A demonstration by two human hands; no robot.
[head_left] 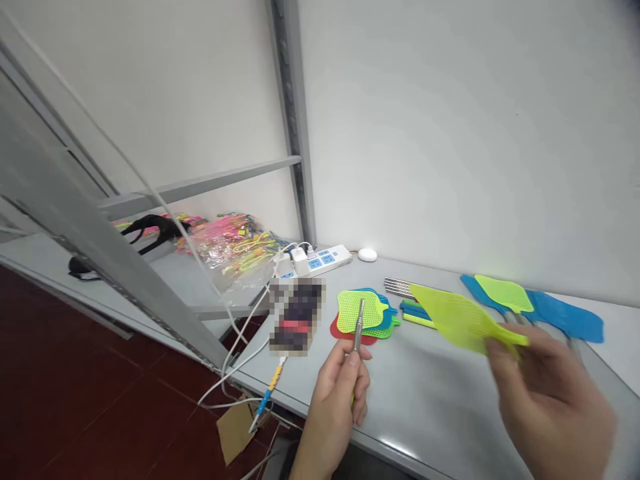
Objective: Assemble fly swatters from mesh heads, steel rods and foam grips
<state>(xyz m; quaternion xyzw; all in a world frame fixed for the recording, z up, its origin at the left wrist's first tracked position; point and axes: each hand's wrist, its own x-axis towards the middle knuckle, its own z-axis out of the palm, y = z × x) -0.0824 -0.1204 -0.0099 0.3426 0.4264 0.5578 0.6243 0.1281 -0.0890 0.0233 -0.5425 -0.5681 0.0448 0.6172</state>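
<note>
My left hand (pixel 343 387) is closed around a metal telescopic rod (pixel 359 327), its thin tip pointing up and away; a bit of yellow-green shows under my fingers. Pinched at its neck by my right hand (pixel 550 393) is a yellow-green fly swatter head (pixel 455 317), slightly blurred, apart from the rod. Beyond the rod lies a pile of loose swatter heads, the top one a yellow mesh head (pixel 353 311), with blue, green and red ones below. Behind the held head are several metal rods (pixel 397 287) and coloured handles (pixel 417 320), partly hidden.
Blue and yellow-green fly swatters (pixel 565 315) lie at the right near the wall. At the left are a pixelated phone-like object (pixel 299 317) with a cable, a power strip (pixel 325 260) and a white oval case (pixel 367 255). Bagged colourful items (pixel 240 243) sit behind a metal frame (pixel 290 100).
</note>
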